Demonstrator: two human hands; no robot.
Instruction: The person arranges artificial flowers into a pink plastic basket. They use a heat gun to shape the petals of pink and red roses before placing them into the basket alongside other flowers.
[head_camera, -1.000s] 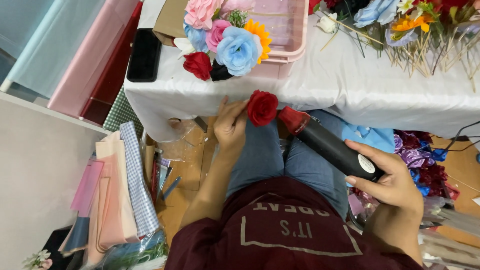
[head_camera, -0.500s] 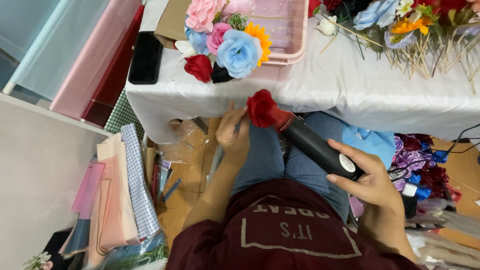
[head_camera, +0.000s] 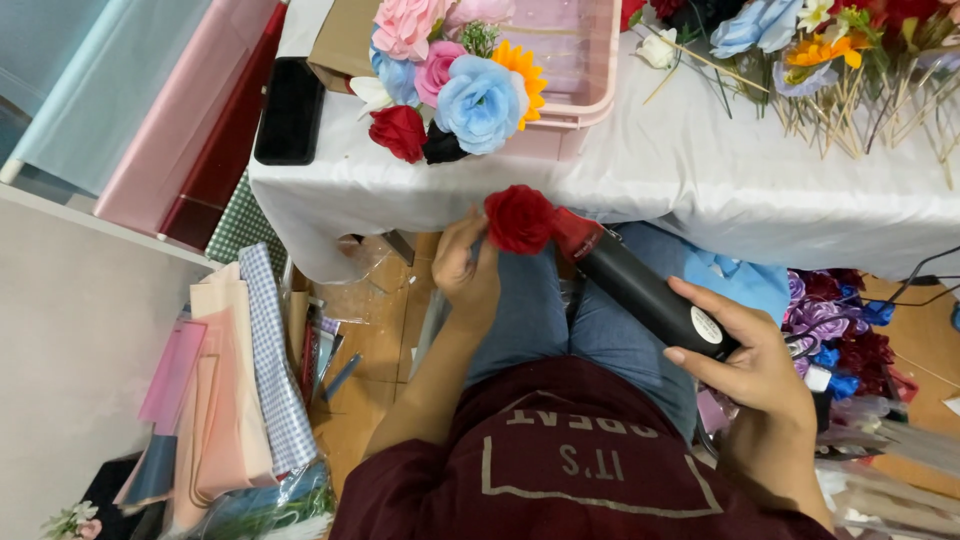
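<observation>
My left hand (head_camera: 467, 262) pinches the stem of a red fabric rose (head_camera: 518, 218), holding it up just below the table's edge. My right hand (head_camera: 752, 372) grips a black heat tool (head_camera: 645, 292) by its body. Its red nozzle (head_camera: 575, 232) points up-left and touches the side of the red rose. Both hands hover over my lap, in blue jeans.
A white-clothed table (head_camera: 680, 170) carries a pink basket (head_camera: 585, 70), a bunch of fabric flowers (head_camera: 450, 85), a black phone (head_camera: 290, 110) and loose stemmed flowers (head_camera: 850, 60). Rolls of wrapping sheets (head_camera: 150, 100) lean at left. Folded papers (head_camera: 230, 390) lie on the floor, ribbons (head_camera: 835, 330) at right.
The rose and the heat tool have stayed together in front of the table edge. My right hand has slid the tool slightly up and left, its nozzle closing against the rose.
</observation>
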